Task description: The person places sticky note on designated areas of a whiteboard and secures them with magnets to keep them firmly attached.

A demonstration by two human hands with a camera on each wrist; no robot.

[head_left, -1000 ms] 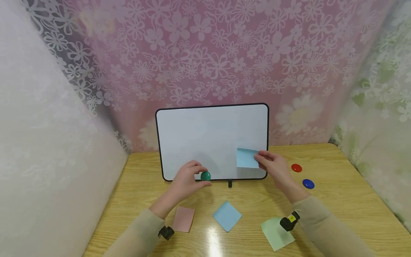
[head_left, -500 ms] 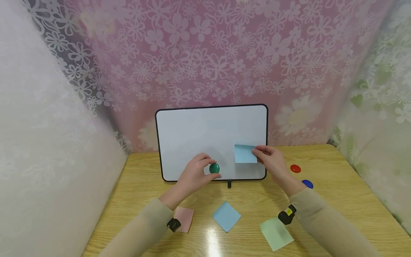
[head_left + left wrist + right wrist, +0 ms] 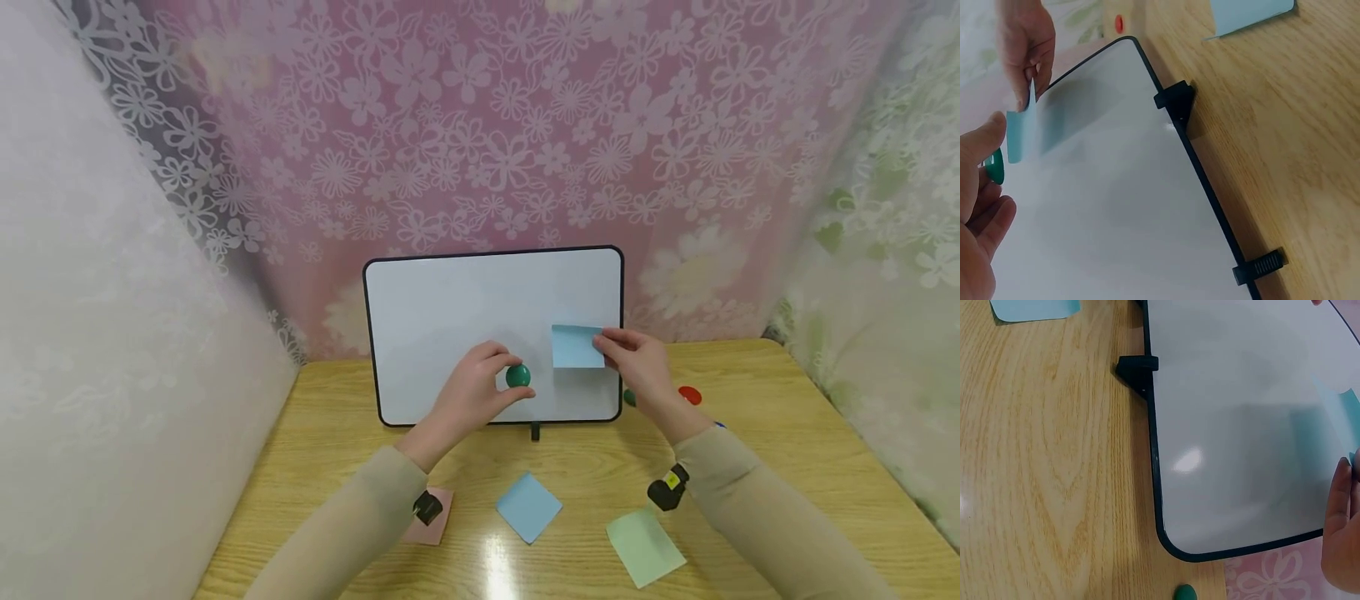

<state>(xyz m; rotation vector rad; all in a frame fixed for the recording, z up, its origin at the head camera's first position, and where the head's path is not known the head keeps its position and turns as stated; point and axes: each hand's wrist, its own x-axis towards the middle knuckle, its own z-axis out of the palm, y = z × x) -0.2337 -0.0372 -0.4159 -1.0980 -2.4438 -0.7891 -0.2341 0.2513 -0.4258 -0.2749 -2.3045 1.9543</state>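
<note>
My left hand (image 3: 476,390) pinches a round green magnet (image 3: 518,376) between thumb and fingers, in front of the whiteboard (image 3: 450,308). In the left wrist view the green magnet (image 3: 995,167) shows edge-on in the fingers. My right hand (image 3: 639,371) pinches the right edge of a light blue sticky note (image 3: 576,347) before the board's right half. The note's top edge is bent. In the right wrist view the blue note (image 3: 1342,419) stands off the white surface and casts a bluish tint on it. The magnet is a little left of the note.
On the wooden table lie a pink note (image 3: 442,521) partly behind the left sleeve, a blue note (image 3: 528,507) and a green note (image 3: 645,547). A red magnet (image 3: 690,395) and another green magnet (image 3: 630,397) sit by the right hand. Black feet (image 3: 535,431) support the board.
My left hand has moved right and up with the green magnet, closer to the blue note. My right hand has raised the note slightly along the board.
</note>
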